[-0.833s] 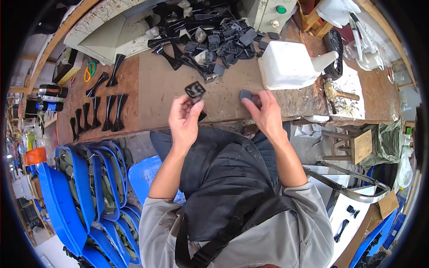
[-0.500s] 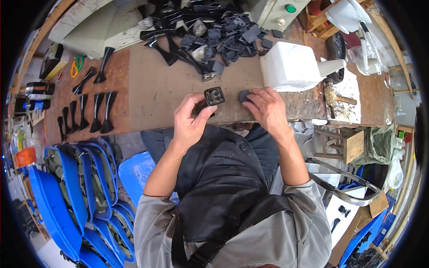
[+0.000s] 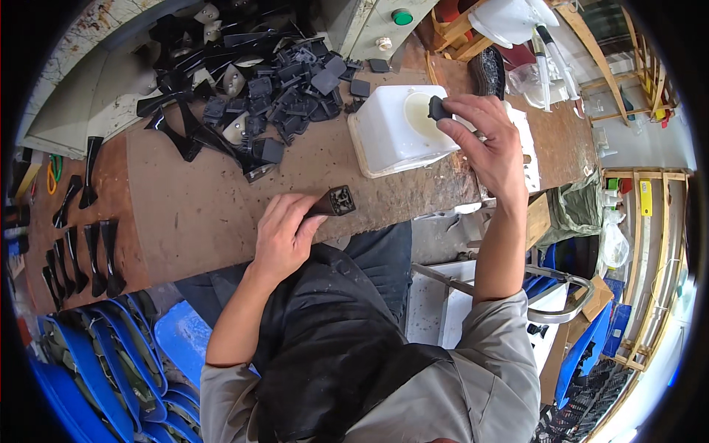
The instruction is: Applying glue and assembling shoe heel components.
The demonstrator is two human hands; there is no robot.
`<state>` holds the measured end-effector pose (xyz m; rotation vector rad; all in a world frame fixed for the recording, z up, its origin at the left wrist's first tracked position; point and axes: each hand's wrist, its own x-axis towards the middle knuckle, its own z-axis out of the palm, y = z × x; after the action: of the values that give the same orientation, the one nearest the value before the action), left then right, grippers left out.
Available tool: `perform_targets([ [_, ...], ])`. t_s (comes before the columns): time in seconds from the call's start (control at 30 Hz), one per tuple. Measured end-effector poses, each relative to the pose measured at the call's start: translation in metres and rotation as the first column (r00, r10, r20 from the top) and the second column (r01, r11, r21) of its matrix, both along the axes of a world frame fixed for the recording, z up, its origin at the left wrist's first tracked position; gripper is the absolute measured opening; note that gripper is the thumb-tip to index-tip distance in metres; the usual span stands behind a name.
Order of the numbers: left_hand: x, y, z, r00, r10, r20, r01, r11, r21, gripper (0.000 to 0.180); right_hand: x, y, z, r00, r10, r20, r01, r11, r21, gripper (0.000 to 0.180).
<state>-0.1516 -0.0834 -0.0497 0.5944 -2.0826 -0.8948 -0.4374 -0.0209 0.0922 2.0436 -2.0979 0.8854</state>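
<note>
Brown and scuffed, the worktop (image 3: pixel 199 214) is running across the upper half of the view, its far edge bending with the lens. At its left edge, a row of black curved legs (image 3: pixel 81 258) is lying side by side, partly fading into the dark rim. Below the near edge, stacked blue seats (image 3: pixel 96 354) are getting cut off by the rim. At the far left part of the worktop, a heap of black plastic parts (image 3: pixel 258 88) is piling up; single pieces are hard to tell apart.

The left hand (image 3: pixel 284 236) is resting at the near edge, its fingers closing around a black leg piece (image 3: pixel 336 201) whose square ribbed end is pointing right; the rest is hiding under the hand. Just right, a white plastic tub (image 3: pixel 391 140) is sitting near the near edge. Over its round opening, the right hand (image 3: pixel 487 140) is pinching a small dark cap (image 3: pixel 439 108) between thumb and fingertips, half hidden. A black apron (image 3: pixel 332 347) is covering the lap.
</note>
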Motion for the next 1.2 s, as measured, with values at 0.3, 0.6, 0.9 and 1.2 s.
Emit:
perform_targets([
  [0.3,0.003,0.0,-0.004,0.999,0.025,0.049,-0.024,1.0,-0.014,0.026,-0.007,-0.016,-0.011,0.977,0.091,-0.191,-0.079,0.995,0.065,0.022],
  [0.6,0.003,-0.002,0.0,0.999,0.01,0.043,-0.012,0.999,0.046,0.023,-0.006,-0.013,-0.006,0.983,0.09,-0.157,-0.081,0.995,0.06,0.023],
  [0.9,0.007,-0.001,0.001,1.0,-0.005,0.005,0.005,0.997,0.08,0.024,0.0,-0.005,-0.005,0.997,0.0,-0.082,0.003,0.999,0.043,0.023],
  [1.2,0.006,-0.003,0.001,1.0,-0.023,-0.006,0.023,0.997,0.069,0.02,0.032,0.014,-0.005,0.651,0.207,0.731,-0.236,0.97,-0.065,0.029],
])
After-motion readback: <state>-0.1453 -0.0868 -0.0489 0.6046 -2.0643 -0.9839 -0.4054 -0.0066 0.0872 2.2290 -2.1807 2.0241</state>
